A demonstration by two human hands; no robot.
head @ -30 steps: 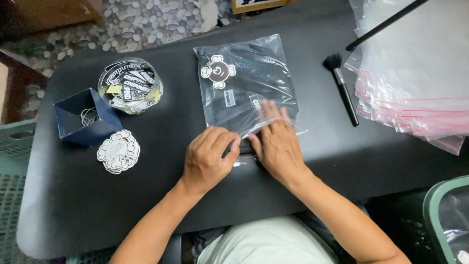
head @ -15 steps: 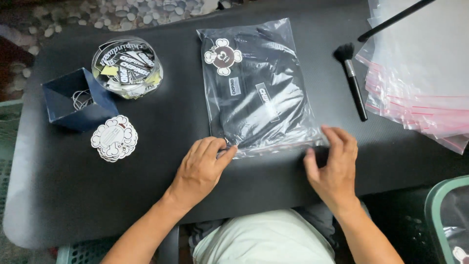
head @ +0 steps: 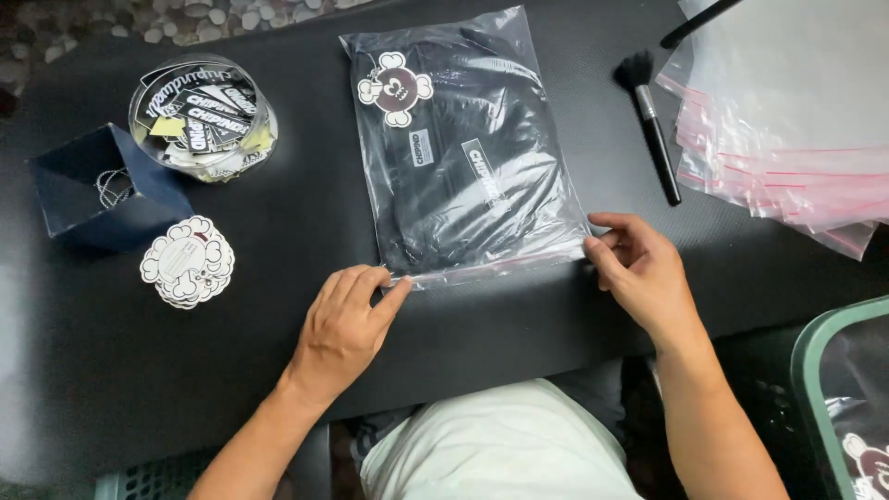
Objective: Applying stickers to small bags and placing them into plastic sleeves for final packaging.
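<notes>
Your left hand (head: 344, 326) lies palm down on the black table (head: 278, 370), fingers together, the fingertips (head: 396, 289) pressed on the near left corner of the clear plastic bag (head: 468, 148). Grip there: flat and unclenched, pressing, not closed round anything.

Your right hand (head: 641, 273) sits at the near right corner of the same bag. Thumb and forefinger meet on the sealed edge (head: 491, 268); grip narrow, pinching the strip.

The bag lies flat on the table, mid-field, long axis running away from you, slightly skewed. Inside it: a folded black garment (head: 444, 208), with a round white and dark flower-shaped tag (head: 395, 90) near the far end. The seal strip runs between your two hands along the near edge.

Left of the bag, well apart: a clear round tub (head: 202, 116) filled with black and white labels. Just beside the tub, a dark blue open box (head: 97, 190) with something thin and coiled inside; cannot tell what. Touching the box's near side, a stack of white flower-shaped tags (head: 188, 261).

Right of the bag: a black brush (head: 650, 125), bristles pointing away from you. Further right, a pile of empty clear bags with red seal strips (head: 787, 120), overlapping at the table's edge. Lower right corner: a green-rimmed bin (head: 815, 370), partly in view.
</notes>
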